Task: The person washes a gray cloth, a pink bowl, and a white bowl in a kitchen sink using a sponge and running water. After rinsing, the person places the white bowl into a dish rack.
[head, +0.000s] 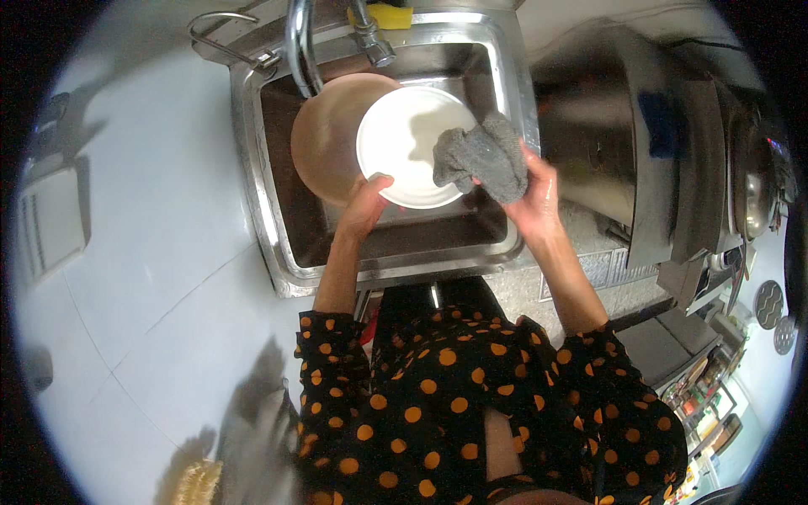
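Observation:
My left hand (365, 205) grips the lower left rim of a round white plate (398, 136), its thumb lying over the edge. A bunched grey cloth (483, 161) is in my right hand (536, 196) and covers the right part of the plate; the right fingers are mostly hidden behind cloth and plate. Both hands are over a stainless steel sink (429, 243). Behind and left of the plate, a large round pinkish-brown basin (322, 142) sits in the sink, partly covered by it.
A chrome faucet (302, 50) arches over the sink's back left. Beside it are a smaller tap (380, 52) and a yellow sponge or cloth (391, 17). A curved metal bar (211, 41) stands at the back left corner. Metal equipment (587, 139) stands to the right, a tiled wall (158, 189) to the left.

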`<action>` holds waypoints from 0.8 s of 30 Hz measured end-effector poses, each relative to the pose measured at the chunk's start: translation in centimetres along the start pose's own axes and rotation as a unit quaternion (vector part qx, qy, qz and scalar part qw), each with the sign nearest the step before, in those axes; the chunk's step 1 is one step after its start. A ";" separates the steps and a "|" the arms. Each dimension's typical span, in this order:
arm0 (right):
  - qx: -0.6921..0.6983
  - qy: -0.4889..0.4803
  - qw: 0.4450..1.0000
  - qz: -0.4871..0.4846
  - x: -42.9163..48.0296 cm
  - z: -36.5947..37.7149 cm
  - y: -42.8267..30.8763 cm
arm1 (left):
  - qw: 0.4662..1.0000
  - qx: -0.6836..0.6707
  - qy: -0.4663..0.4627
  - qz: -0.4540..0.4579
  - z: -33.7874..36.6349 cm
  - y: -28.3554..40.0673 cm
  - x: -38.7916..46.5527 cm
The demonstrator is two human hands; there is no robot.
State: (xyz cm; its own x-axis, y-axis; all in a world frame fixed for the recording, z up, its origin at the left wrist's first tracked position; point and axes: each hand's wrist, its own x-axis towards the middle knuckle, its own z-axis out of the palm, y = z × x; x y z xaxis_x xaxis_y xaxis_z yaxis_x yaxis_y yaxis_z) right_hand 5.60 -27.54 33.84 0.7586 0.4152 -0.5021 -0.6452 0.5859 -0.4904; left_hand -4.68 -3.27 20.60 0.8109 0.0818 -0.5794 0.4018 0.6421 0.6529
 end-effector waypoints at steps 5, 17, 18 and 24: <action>-0.021 0.001 1.000 0.015 -0.2 0.7 0.2 | 0.995 -0.096 -0.039 0.008 -0.9 -0.5 1.3; -0.018 0.016 1.000 0.004 1.8 2.6 0.3 | 0.983 0.046 0.081 0.156 0.9 3.1 -2.0; -0.022 0.030 0.999 0.003 1.8 2.3 0.6 | 0.967 0.112 0.100 0.207 1.3 3.5 -2.3; -0.011 0.051 0.998 0.018 1.3 -0.2 2.0 | 0.755 0.531 0.130 0.361 3.9 4.1 -3.4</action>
State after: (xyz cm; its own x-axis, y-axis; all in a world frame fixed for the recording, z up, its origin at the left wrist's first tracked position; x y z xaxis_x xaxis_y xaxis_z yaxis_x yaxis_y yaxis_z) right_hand 5.33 -26.00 32.05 0.7225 0.3613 -0.5894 -0.6744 0.5559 -0.4860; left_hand -4.16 -3.92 27.13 0.9263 0.3539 0.1294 0.1210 -0.6046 0.7873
